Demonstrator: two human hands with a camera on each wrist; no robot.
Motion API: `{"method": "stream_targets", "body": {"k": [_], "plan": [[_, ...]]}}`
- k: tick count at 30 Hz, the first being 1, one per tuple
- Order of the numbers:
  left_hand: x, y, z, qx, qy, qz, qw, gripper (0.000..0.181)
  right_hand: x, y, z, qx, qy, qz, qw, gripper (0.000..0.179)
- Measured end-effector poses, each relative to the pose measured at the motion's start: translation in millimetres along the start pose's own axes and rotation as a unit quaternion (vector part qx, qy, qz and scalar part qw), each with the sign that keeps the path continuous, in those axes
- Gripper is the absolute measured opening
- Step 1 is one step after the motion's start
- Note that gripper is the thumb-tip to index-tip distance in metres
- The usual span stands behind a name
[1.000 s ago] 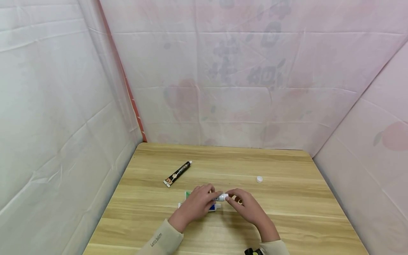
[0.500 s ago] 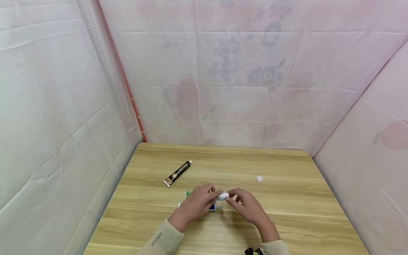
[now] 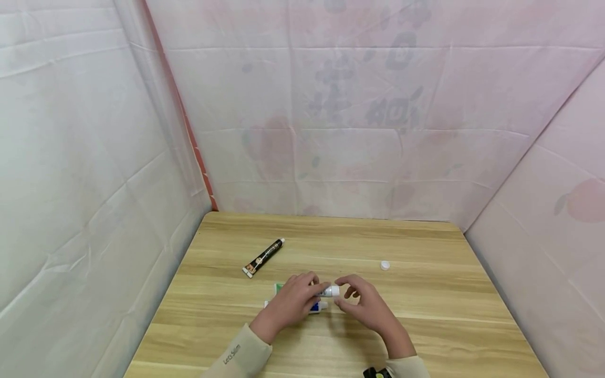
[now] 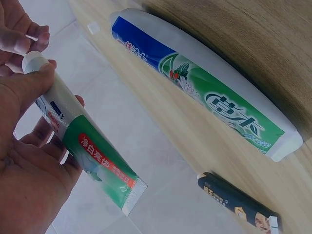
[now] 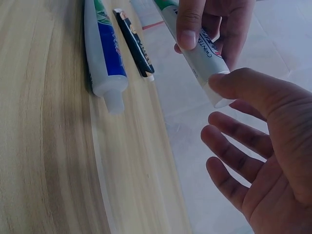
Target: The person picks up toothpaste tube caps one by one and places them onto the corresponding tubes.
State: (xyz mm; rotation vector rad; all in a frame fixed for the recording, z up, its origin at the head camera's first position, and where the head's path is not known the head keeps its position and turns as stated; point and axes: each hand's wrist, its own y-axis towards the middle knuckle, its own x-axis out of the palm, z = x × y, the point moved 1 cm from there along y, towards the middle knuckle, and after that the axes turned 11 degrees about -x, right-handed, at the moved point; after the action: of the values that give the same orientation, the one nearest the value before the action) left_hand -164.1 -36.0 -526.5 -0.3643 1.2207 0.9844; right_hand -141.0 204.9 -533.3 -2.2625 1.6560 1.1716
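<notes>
My left hand (image 3: pixel 295 299) grips a green and silver-white toothpaste tube (image 4: pixel 97 156) around its upper body, thumb near the neck. The tube is held above the table, its white cap (image 3: pixel 335 291) pointing right. My right hand (image 3: pixel 366 304) is at the cap, thumb and index finger spread on either side of it; in the right wrist view the thumb (image 5: pixel 229 85) overlaps the cap and the other fingers are loosely extended. Beneath the left hand a white, blue and green toothpaste tube (image 4: pixel 195 83) lies on the table, partly hidden in the head view.
A black toothpaste tube (image 3: pixel 263 258) lies slantwise farther back on the left of the wooden table (image 3: pixel 425 336). One loose white cap (image 3: pixel 385 265) rests at the back right. Pale printed sheets (image 3: pixel 331 157) stand around the table.
The right thumb and index finger have parted from their pinch on the cap. The left hand and its toothpaste tube have stayed in place.
</notes>
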Motion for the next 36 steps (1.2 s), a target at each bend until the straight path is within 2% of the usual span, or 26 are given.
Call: {"method": "stream_targets", "body": {"k": [10, 20, 36], "plan": [[2.1, 0.9, -1.3, 0.016, 0.001, 0.015, 0.9998, 0.045, 0.1, 2.2, -0.9, -0.011, -0.001, 0.001, 0.9999, 0.037], [1.7, 0.5, 0.0, 0.003, -0.003, -0.004, 1.0, 0.044, 0.7, 2.8, -2.9, -0.021, 0.002, 0.008, 0.9997, 0.033], [2.3, -1.3, 0.5, 0.016, 0.001, 0.016, 0.9997, 0.044, 0.0, 1.8, -0.8, -0.025, 0.005, 0.008, 0.9996, 0.029]]}}
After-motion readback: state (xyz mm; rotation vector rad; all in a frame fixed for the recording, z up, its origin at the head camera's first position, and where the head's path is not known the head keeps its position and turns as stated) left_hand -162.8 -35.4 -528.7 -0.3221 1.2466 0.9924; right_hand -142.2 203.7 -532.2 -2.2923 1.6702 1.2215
